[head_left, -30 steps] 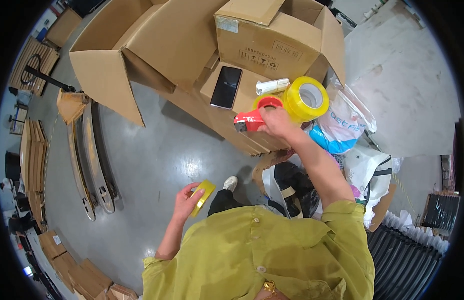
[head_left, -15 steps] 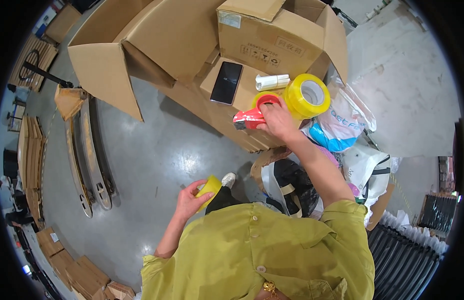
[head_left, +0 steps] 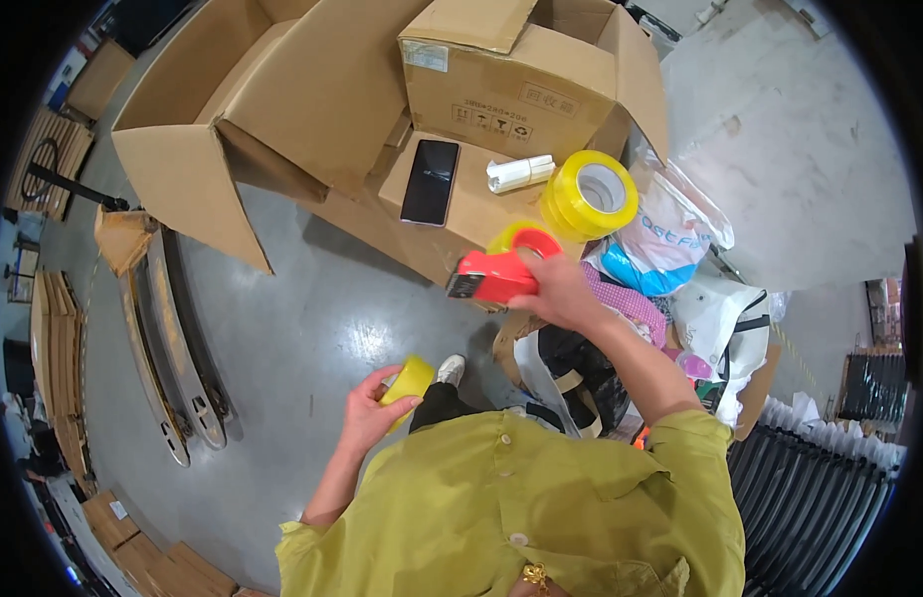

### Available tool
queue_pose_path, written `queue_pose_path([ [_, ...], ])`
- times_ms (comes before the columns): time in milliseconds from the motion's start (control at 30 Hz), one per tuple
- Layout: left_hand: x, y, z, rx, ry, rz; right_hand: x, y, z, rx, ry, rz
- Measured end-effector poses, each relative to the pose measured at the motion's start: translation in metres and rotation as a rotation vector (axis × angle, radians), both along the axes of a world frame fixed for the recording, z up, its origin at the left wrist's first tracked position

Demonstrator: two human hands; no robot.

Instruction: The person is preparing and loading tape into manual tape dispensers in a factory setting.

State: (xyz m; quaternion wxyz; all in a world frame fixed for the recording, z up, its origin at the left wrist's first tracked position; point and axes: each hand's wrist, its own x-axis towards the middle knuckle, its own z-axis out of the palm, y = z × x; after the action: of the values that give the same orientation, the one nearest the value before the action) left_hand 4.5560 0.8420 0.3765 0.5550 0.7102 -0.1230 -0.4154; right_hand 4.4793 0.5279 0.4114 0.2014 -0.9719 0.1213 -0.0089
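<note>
My right hand [head_left: 561,289] grips a red tape dispenser [head_left: 496,274] with a yellow roll in it, held up at the near edge of a cardboard box. In my left hand [head_left: 370,406], low in front of my body, is a roll of yellow tape [head_left: 412,383], thumb and fingers closed around it. On the box lie a dark smartphone [head_left: 430,182], a white paper roll [head_left: 520,173] and a stack of yellow tape rolls [head_left: 588,196], which stands just beyond my right hand.
An open carton [head_left: 511,90] stands behind the phone, with a larger flapped carton [head_left: 317,99] to its left. A pallet jack [head_left: 168,328] is on the floor at left. Plastic bags [head_left: 665,234] and a black bag [head_left: 586,358] crowd the right, near packed dark items [head_left: 810,488].
My right hand has lifted the red tape dispenser off the box and drawn it nearer to me. The left hand still holds its tape roll; the view has shifted slightly.
</note>
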Motion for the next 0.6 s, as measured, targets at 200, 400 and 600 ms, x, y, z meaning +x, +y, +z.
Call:
queue_pose_path([
  [200,0.034,-0.081,0.053,-0.295,-1.018,-0.505,-0.101,0.0,0.043,0.547,-0.012,-0.58],
  [400,0.041,-0.2,-0.018,-0.223,-1.445,-0.807,-0.17,0.017,0.056,0.922,-0.524,-0.877],
  [600,0.059,-0.262,-0.065,-0.077,-1.562,-0.691,-0.235,0.051,0.055,0.892,-0.671,-1.084],
])
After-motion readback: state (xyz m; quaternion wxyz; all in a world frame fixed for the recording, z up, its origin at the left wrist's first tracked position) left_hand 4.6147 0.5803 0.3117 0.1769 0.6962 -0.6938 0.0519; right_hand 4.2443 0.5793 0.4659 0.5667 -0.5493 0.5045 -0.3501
